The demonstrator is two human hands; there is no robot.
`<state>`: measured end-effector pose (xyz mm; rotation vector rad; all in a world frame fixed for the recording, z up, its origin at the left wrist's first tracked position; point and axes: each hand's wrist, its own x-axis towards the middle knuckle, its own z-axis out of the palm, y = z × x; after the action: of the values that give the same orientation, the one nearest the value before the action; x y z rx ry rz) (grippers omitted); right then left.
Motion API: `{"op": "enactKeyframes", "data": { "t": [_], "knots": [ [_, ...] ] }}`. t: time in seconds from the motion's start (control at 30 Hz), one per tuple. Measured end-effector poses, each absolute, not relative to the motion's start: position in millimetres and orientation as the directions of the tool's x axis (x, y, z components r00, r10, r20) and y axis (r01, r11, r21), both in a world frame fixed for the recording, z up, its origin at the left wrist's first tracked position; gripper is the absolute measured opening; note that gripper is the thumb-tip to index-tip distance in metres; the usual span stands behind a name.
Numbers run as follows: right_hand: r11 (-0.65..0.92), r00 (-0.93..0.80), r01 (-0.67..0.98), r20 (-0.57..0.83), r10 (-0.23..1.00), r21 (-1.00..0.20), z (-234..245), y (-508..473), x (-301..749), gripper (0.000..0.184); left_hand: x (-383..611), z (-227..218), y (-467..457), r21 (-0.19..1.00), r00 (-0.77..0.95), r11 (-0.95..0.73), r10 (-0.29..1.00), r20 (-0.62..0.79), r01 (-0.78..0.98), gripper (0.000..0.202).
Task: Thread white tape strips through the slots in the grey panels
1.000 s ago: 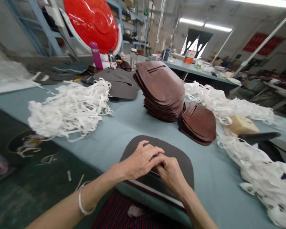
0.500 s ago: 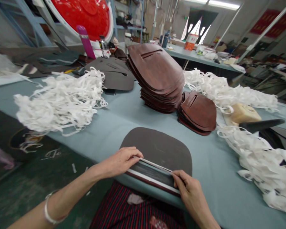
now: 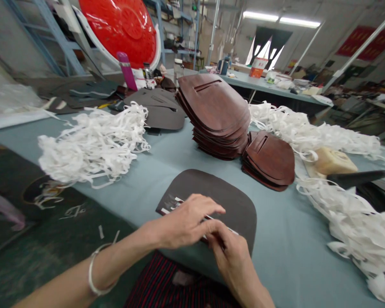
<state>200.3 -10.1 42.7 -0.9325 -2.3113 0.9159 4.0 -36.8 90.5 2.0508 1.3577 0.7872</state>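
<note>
The left hand (image 3: 186,224) and right hand (image 3: 231,265) curled over the dark leather panel (image 3: 234,218), lying crosswise. Any grip on its white strip (image 3: 178,200) was unclear.

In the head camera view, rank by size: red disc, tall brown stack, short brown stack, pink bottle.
Red disc and tall brown stack look about equal, so unranked; then short brown stack; then pink bottle.

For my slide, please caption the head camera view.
Both hands work at a dark panel on a grey-blue table beside stacked brown leather pieces and white offcuts.
</note>
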Motion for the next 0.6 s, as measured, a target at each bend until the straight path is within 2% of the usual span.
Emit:
{"op": "enactKeyframes", "data": {
  "t": [0.07, 0.13, 0.23, 0.37, 0.5, 0.6],
  "knots": [
    [0.549, -0.614, 0.436, 0.210, 0.761, -0.713, 46.8, -9.4, 205.0, 0.020, 14.1, 85.3, -36.6, 0.658, 0.375, -0.331, 0.924, 0.079, 0.677, 0.026],
    [0.499, -0.557, 0.520, 0.168, 0.814, -0.693, 47.7, -5.4, 220.9, 0.020, 6.4, 78.5, -39.8, 0.636, 0.326, -0.246, 0.945, -0.010, 0.732, 0.029],
    [0.440, -0.533, 0.600, 0.075, 0.843, -0.668, 42.2, -1.8, 247.5, 0.025, -21.6, 70.7, -50.7, 0.686, 0.279, -0.145, 0.956, -0.089, 0.713, 0.025],
    [0.415, -0.551, 0.614, 0.011, 0.834, -0.672, 27.9, -8.3, 257.0, 0.028, -40.6, 62.5, -67.5, 0.739, 0.246, -0.079, 0.962, -0.120, 0.669, 0.026],
    [0.407, -0.510, 0.636, 0.039, 0.859, -0.656, 17.6, -14.3, 251.6, 0.029, -37.8, 59.1, -74.7, 0.733, 0.126, -0.001, 0.985, -0.116, 0.680, 0.014],
    [0.421, -0.527, 0.627, 0.041, 0.849, -0.655, 13.4, -13.7, 252.6, 0.029, -37.9, 63.8, -76.1, 0.762, 0.157, -0.019, 0.982, -0.109, 0.647, 0.007]
  ]
}}
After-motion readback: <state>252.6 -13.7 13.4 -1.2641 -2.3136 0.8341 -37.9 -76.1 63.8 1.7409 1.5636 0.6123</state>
